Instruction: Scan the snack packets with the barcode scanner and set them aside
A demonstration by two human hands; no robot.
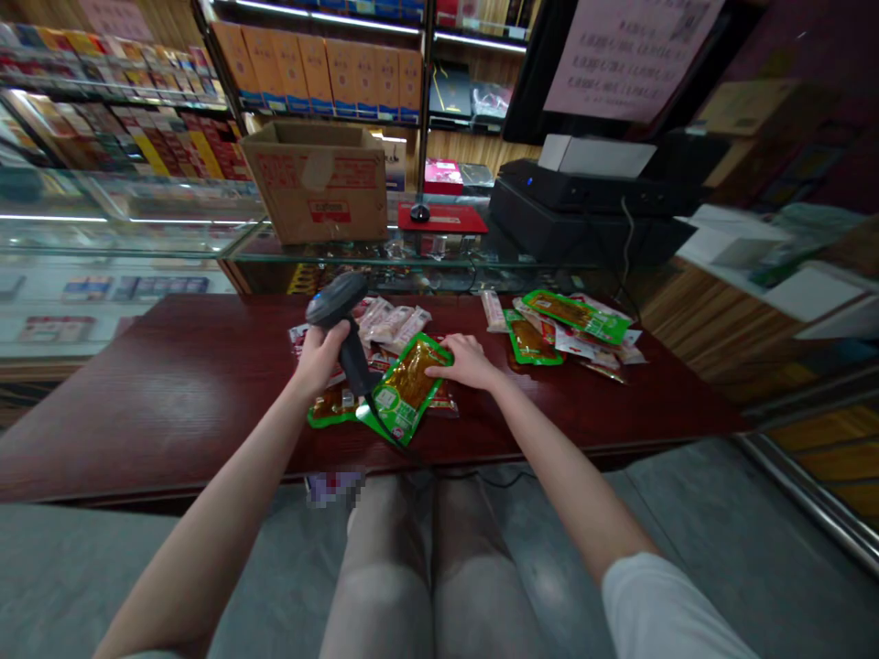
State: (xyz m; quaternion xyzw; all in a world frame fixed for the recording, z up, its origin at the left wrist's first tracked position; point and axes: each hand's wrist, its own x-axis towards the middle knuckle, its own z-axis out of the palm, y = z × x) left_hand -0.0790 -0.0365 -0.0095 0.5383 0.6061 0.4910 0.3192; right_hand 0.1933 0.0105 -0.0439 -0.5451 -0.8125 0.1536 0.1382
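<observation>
From where I stand, the person's left hand (321, 355) has its grip wrapped around a handheld barcode scanner (352, 352); the right hand (471, 362) pinches the upper right edge of a green-edged snack packet (413, 380), thumb upon its face. This packet is tilted over other packets at the middle of the bench (171, 389); whether it is lifted a little, I cannot tell. I judge that the step in hand is scanning it, and the next move calls for a flat, steady surface and the scanner's head turned to the code. The packet's lower corner comes near to the front edge, where the scanner's cable (385, 431) also passes. The bench offers wide room at left; at right, a heap of packets (577, 316) narrows it.
</observation>
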